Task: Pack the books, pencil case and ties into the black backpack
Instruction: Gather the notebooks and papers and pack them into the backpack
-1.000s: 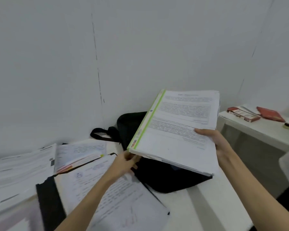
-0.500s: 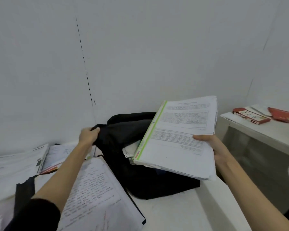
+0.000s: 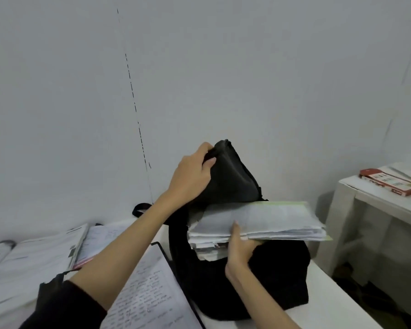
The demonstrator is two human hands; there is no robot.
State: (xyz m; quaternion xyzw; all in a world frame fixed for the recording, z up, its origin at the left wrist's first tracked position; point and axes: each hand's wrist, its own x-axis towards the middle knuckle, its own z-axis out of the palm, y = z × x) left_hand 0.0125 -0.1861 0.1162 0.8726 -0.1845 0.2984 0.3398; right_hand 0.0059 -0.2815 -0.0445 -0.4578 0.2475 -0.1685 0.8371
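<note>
The black backpack [image 3: 278, 281] stands on the white table against the wall. My left hand [image 3: 191, 176] grips its top flap [image 3: 230, 179] and holds it raised. My right hand [image 3: 241, 249] holds a thick white book with a green edge [image 3: 271, 222] level at the bag's opening, its left end over other papers [image 3: 207, 248] that stick out of the bag. An open notebook with handwriting [image 3: 147, 295] lies left of the bag under my left forearm. No pencil case or ties show.
More open books and printed sheets [image 3: 33, 260] lie at the left of the table. A lower white side table [image 3: 375, 200] at the right carries a red and white book [image 3: 389, 182]. A black strap loop [image 3: 140, 208] shows behind the bag.
My left hand has pulled the backpack's flap up and to the right. My right hand has lowered the green-edged book from a tilted hold to level at the bag's opening.
</note>
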